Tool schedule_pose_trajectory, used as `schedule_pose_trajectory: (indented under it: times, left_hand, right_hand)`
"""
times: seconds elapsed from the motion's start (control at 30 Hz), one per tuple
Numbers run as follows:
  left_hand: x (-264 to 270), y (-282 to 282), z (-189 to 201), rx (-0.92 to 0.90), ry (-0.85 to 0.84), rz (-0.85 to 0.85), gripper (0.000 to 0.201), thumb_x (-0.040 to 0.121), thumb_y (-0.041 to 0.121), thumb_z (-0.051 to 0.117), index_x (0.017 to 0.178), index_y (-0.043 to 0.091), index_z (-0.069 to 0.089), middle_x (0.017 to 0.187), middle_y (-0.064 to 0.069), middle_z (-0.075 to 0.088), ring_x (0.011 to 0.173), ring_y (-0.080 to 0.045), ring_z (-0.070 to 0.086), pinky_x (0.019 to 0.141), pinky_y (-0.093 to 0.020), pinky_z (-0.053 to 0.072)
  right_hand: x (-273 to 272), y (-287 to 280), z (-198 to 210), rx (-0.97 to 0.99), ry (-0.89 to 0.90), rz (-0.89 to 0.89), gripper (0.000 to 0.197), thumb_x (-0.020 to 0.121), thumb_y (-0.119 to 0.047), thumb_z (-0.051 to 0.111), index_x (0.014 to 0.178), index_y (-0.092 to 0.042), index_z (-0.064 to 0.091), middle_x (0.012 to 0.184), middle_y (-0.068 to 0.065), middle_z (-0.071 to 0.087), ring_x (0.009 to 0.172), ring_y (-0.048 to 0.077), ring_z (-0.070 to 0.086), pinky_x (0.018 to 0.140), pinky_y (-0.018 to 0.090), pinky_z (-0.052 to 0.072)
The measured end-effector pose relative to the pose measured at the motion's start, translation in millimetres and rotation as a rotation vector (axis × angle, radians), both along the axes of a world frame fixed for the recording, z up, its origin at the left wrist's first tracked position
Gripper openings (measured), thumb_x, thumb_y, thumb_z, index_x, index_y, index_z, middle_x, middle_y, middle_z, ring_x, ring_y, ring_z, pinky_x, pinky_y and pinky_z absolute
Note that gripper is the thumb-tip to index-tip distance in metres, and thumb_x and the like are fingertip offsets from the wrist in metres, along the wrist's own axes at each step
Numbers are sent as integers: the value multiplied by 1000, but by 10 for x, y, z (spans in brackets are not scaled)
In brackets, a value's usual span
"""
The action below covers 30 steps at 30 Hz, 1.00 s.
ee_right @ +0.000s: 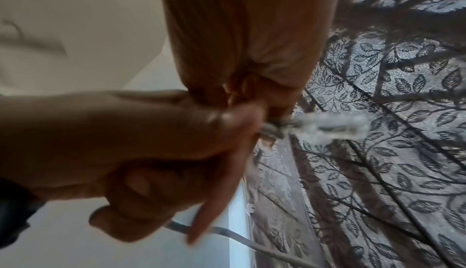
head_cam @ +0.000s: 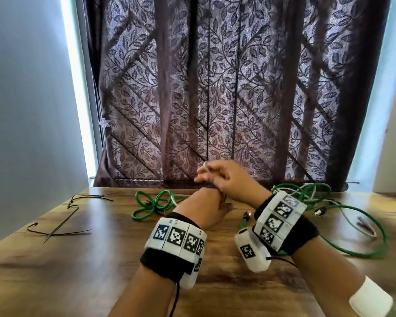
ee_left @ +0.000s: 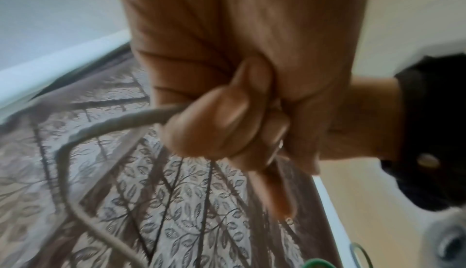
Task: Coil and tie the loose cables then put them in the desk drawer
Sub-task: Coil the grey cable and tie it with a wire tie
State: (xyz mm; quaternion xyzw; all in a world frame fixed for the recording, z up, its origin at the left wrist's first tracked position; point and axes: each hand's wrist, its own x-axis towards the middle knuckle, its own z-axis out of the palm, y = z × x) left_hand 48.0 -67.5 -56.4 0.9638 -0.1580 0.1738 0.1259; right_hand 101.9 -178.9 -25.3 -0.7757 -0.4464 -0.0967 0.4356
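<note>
Head view: both hands' fingers [ee_left: 216, 124] curl tightly, gripping the grey cable [ee_left: 105, 126] above the desk [head_cam: 101, 259].

We see our left hand [ee_left: 227, 124] with its fingers curled round a grey cable [ee_left: 105, 126], which bends away and down across the leaf-patterned curtain [ee_left: 189, 212]. Our right wrist, in a black band [ee_left: 433, 122], crosses just beside it, blurred.

A wooden desk [head_cam: 101, 271] carries a tied green coil [head_cam: 153, 205] near its far edge, black zip ties [head_cam: 62, 223] at the left, and a loose tangle of green and white cables [head_cam: 343, 216] at the right.
</note>
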Motion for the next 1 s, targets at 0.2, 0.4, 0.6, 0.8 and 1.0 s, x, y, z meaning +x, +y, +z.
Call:
schedule_pose_trajectory:
  times: [0.2, 0.4, 0.6, 0.8, 1.0]
  left_hand:
    - [-121, 323, 194, -82, -106, -156, 28, 86, 35, 58, 78, 10, 69, 67, -4, 59, 64, -8, 53, 62, -24, 41]
    - [-162, 663, 282, -475, -207, -340, 29, 78, 43, 60, 63, 17, 63, 55, 0, 58, 52, -12, 49, 52, -29, 38]
    - [-171, 525, 311, -816, -426, -395, 39, 76, 44, 61, 59, 9, 54, 53, 3, 47, 50, -4, 39, 47, -18, 32]
    - [67, 349, 118, -888, -229, -272, 24, 91, 29, 40, 96, 7, 49, 65, 1, 48, 46, -7, 42, 46, -24, 41]
    - [66, 33, -42, -231, -129, -60, 19, 99, 23, 36, 114, 14, 43, 97, -17, 66, 88, -36, 62, 76, -44, 50]
  right_hand:
    - [-32, 25, -22, -241, -75, 40, 15, 98, -15, 41, 85, -16, 49, 76, -9, 54, 72, 5, 53, 69, 26, 43]
    - [-227, 14, 53, -105, 429, 305, 36, 103, -20, 27, 78, -5, 49, 52, 2, 34, 35, 3, 27, 40, 12, 28]
    - [-354, 16, 110, 59, 976, 880, 30, 92, -39, 42, 78, -16, 54, 47, -9, 42, 34, 7, 18, 67, 21, 47]
    - [-431, -31, 349, 750, 908, 841, 22, 96, -20, 35, 103, -9, 53, 81, -1, 68, 57, 6, 63, 82, 28, 52]
    - [-185, -229, 427, 1130, 652, 417, 21, 99, -11, 36, 108, -9, 55, 95, 0, 73, 78, 11, 70, 77, 24, 55]
